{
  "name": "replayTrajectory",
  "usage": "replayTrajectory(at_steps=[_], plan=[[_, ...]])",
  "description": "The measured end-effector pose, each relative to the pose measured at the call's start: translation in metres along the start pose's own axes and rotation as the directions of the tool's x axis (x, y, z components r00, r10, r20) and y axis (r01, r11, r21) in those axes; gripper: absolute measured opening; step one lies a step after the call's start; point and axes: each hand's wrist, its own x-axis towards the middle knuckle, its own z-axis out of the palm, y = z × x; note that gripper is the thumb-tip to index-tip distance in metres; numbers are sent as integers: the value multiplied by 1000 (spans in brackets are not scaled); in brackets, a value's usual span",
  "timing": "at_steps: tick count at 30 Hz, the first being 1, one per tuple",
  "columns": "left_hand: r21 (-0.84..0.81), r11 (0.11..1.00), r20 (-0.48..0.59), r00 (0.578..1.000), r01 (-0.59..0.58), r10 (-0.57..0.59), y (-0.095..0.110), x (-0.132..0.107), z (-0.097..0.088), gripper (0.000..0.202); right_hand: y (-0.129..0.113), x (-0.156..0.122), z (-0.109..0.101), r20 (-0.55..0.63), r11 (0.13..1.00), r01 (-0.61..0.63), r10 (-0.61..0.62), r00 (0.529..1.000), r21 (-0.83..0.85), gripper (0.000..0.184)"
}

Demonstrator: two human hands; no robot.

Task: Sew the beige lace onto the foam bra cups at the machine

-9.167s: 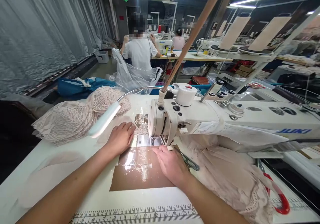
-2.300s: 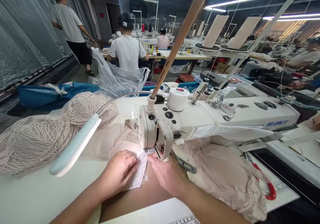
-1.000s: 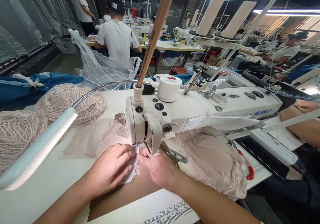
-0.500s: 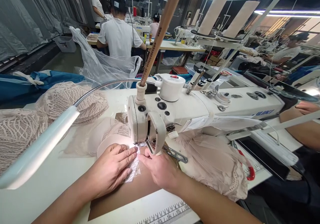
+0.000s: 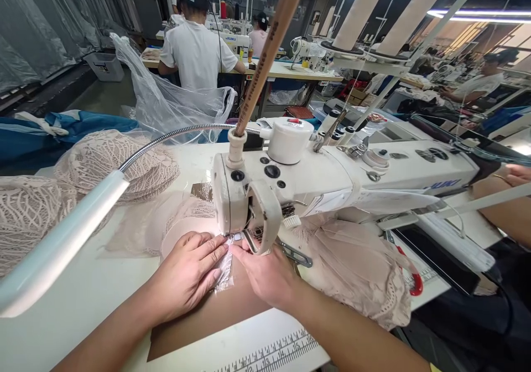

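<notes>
A printed ruler scale runs along the near edge of the white tabletop, and just past it lies a brown sheet, its edge slanting up to the right. Over that sheet are the person's two bare hands. The left hand lies palm down, fingers stretched out and pressed close together, the thumb a little apart; its fingertips rest on a strip of white lace under the front of the sewing machine. The right hand meets it from the other side, a digit pointing at the strip's edge — the rest pass behind a pale curved lever, so I can't tell whether they pinch anything.

A smooth pale cup sits just beyond the left hand, partly hidden by it. Beside the right hand is a slotted metal plate, then a heap of beige fabric and a red handle.

Off to the left, a lit lamp stretches in front of stacked lace cups. Farther back — a clear plastic bag, then someone in a white shirt, back turned, seated at another table.
</notes>
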Motion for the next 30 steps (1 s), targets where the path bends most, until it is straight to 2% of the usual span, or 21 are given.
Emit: replayTrajectory(at_steps=[6,11,19,25,30], plan=[[-64,996,-50,997,-68,65,0,-4,-2,31,5,-9,0,3,977,205,-206,979,61,40],[-128,988,-8,997,-82,81,-1,-6,-2,30,7,-12,3,30,955,289,-291,956,70,39],[-110,990,81,992,-87,97,-4,-8,-1,34,7,-13,4,22,953,303,-303,953,5,27],[-100,988,87,988,-118,127,-3,-9,-1,31,9,-15,4,-8,955,297,-296,955,28,35],[-74,984,51,984,-165,169,-1,-8,-4,34,10,-16,5,-34,955,286,-284,958,80,38]])
